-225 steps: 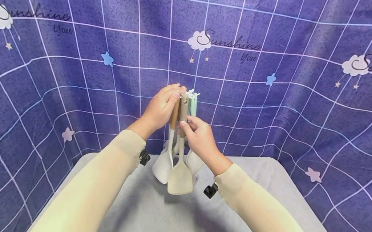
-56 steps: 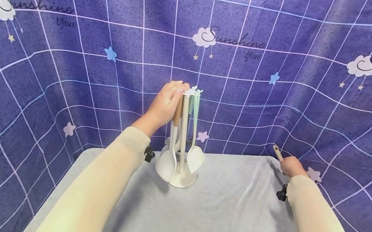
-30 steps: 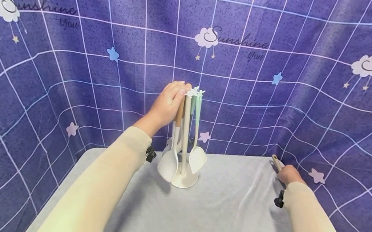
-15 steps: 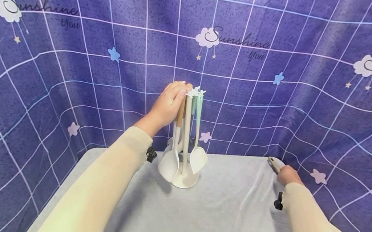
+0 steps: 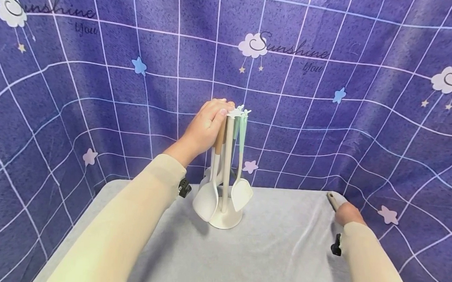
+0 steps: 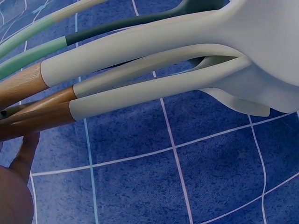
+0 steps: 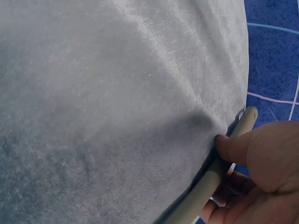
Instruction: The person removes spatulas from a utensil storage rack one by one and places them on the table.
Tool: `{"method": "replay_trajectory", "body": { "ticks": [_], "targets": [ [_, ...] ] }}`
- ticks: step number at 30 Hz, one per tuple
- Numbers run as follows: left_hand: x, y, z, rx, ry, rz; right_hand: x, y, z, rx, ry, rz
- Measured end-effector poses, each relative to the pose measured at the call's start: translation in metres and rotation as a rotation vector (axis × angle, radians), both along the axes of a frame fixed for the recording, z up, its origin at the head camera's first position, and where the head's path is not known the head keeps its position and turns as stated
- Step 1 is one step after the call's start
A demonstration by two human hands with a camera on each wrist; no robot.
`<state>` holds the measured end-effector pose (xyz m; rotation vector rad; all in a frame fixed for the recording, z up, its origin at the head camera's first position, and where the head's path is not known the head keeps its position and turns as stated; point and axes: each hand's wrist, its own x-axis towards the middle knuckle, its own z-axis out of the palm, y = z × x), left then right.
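A cream utensil stand (image 5: 227, 167) rises mid-table on a round base. My left hand (image 5: 207, 122) grips its top, thumb in front, over the brown handles (image 6: 51, 116) hanging there. Below that hand hangs a white utensil (image 5: 205, 201) with a broad curved head. A green-handled utensil (image 5: 241, 194) hangs at the stand's right, a second green handle behind. At the table's far right edge, my right hand (image 5: 348, 214) holds a beige spatula by its handle (image 5: 332, 201). In the right wrist view, thumb and fingers pinch the spatula's handle (image 7: 201, 198); its head is out of sight.
A grey cloth covers the table (image 5: 264, 259), with creases toward the right. Blue-purple curtain (image 5: 293, 97) with a grid pattern hangs behind and on both sides, close to the table's edges.
My right hand has carried the beige spatula from the stand to the right table edge. Lately its handle has tipped lower and leaned left. My left hand stays at the stand's top.
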<state>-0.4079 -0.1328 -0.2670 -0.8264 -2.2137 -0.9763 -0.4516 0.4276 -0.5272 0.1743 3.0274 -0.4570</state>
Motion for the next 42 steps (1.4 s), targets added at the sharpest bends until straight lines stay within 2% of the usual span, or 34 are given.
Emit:
{"method": "replay_trajectory", "body": {
  "ticks": [3,9,12,14,19,24,30,35,38,42],
  "targets": [
    [0.000,0.000,0.000,0.001,0.003,-0.001,0.000,-0.002,-0.001,0.006,0.002,-0.035],
    [0.000,0.000,-0.001,-0.001,0.010,0.000,-0.023,0.021,-0.029,-0.009,0.015,0.002],
    [-0.001,0.000,-0.001,-0.002,0.012,-0.001,-0.025,0.022,-0.033,-0.010,0.026,-0.004],
    [-0.001,0.000,-0.002,-0.003,0.012,-0.003,-0.017,0.015,-0.025,-0.003,0.025,-0.018],
    [-0.001,0.000,-0.002,-0.002,0.006,-0.002,0.014,-0.017,0.010,-0.001,0.012,-0.038],
    [-0.001,-0.001,-0.002,-0.003,0.003,0.003,0.029,-0.032,0.024,-0.013,0.013,-0.053],
    [-0.002,-0.001,-0.002,-0.005,0.010,0.001,0.029,-0.033,0.027,-0.022,-0.010,-0.084],
    [-0.001,-0.001,-0.002,0.003,0.013,0.002,0.020,-0.036,0.032,-0.029,-0.008,-0.164],
    [-0.001,0.000,-0.002,0.009,0.015,0.002,0.010,-0.045,0.038,-0.044,0.028,-0.218],
    [-0.001,-0.001,-0.002,0.003,0.007,0.004,0.005,-0.070,0.056,-0.076,0.136,-0.214]
  ]
}}
